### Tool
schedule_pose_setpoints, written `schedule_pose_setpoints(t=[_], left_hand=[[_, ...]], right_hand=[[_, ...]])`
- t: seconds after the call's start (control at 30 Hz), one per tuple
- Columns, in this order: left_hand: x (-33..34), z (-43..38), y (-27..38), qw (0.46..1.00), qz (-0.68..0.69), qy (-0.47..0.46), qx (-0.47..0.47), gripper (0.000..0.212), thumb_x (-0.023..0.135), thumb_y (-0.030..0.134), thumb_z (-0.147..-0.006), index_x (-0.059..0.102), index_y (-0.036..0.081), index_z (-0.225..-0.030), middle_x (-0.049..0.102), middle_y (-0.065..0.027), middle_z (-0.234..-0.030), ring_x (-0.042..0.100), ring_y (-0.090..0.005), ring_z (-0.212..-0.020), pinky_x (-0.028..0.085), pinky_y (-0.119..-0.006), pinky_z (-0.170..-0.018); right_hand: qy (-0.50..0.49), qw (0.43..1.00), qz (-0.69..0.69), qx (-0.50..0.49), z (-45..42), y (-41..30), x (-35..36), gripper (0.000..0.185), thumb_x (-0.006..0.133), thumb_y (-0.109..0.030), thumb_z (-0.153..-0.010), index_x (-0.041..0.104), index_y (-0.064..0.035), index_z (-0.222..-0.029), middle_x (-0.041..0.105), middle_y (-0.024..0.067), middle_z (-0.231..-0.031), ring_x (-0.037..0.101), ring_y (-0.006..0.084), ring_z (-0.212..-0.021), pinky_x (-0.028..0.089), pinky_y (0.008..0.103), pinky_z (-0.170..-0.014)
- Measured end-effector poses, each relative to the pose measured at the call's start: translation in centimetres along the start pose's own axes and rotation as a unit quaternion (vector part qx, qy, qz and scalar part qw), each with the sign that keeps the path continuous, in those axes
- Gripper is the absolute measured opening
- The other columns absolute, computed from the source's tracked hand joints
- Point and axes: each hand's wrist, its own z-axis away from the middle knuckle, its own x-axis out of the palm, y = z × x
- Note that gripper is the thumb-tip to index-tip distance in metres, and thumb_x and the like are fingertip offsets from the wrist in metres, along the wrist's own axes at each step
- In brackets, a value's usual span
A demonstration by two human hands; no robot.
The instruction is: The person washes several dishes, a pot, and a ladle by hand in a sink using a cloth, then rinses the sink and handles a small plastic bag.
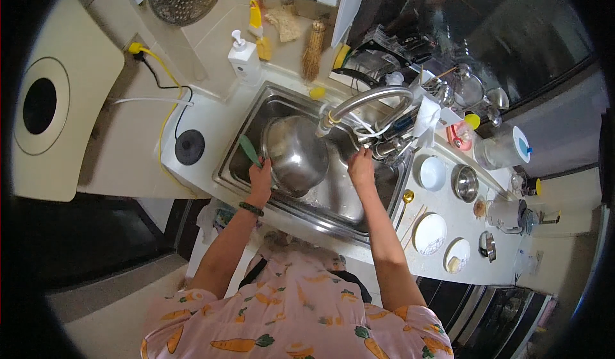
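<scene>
In the sink, a stainless steel pot point(300, 154) is tilted, much of its shiny outer side showing. My left hand point(261, 182) grips its rim at the left, and a flat green strip point(249, 150), perhaps a cloth or scrubber, sticks out beside the fingers. The fingers of my right hand point(361, 167) are closed at the base of the faucet, at what looks like its handle point(366, 142). Above the pot ends the curved metal spout point(370, 93). Whether water runs is hard to tell. Both hands are over the stainless steel sink point(331, 222).
Right of the sink are a golden spoon point(407, 198), chopsticks point(414, 224), a white bowl point(433, 173), a steel bowl point(465, 183) and white plates point(430, 234). A soap dispenser point(244, 60) stands behind. Yellow and black cords point(161, 87) hang left.
</scene>
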Motion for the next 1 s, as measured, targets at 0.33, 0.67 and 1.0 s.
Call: schedule_pose_setpoints(t=[0.33,0.67,1.0], left_hand=[[-0.6,-1.8,0.1,0.994,-0.073,-0.011,0.080,0.023,0.057,0.023,-0.088,0.045,0.006,-0.078,0.036,0.0032,-0.066,0.034,-0.0097,-0.061,0.031,-0.029,-0.056],[-1.4,-2.3,-0.7,0.924,-0.283,-0.119,0.229,0.028,0.055,0.025,-0.088,0.054,-0.002,-0.081,0.047,-0.0066,-0.062,0.041,-0.0165,-0.056,0.036,-0.033,-0.054],[1.1,-1.2,-0.3,0.890,-0.365,-0.133,0.237,0.028,0.055,0.024,-0.088,0.058,-0.004,-0.091,0.057,-0.0101,-0.070,0.048,-0.0156,-0.062,0.040,-0.032,-0.058]], right_hand=[[0.092,0.957,-0.273,-0.035,3.7,-6.9,5.3,0.040,0.056,-0.016,-0.082,0.042,0.0010,-0.116,0.052,0.0228,-0.094,0.053,0.0374,-0.089,0.041,0.0390,-0.087],[-0.205,0.848,-0.471,0.130,-8.2,-0.9,9.3,0.020,0.049,-0.014,-0.081,0.065,-0.0031,-0.080,0.061,0.0081,-0.069,0.056,0.0154,-0.064,0.043,0.0302,-0.056],[-0.046,0.941,-0.323,0.087,-8.6,-1.6,4.2,0.024,0.055,-0.023,-0.080,0.067,-0.0069,-0.092,0.064,0.0202,-0.086,0.063,0.0311,-0.081,0.048,0.0364,-0.071]])
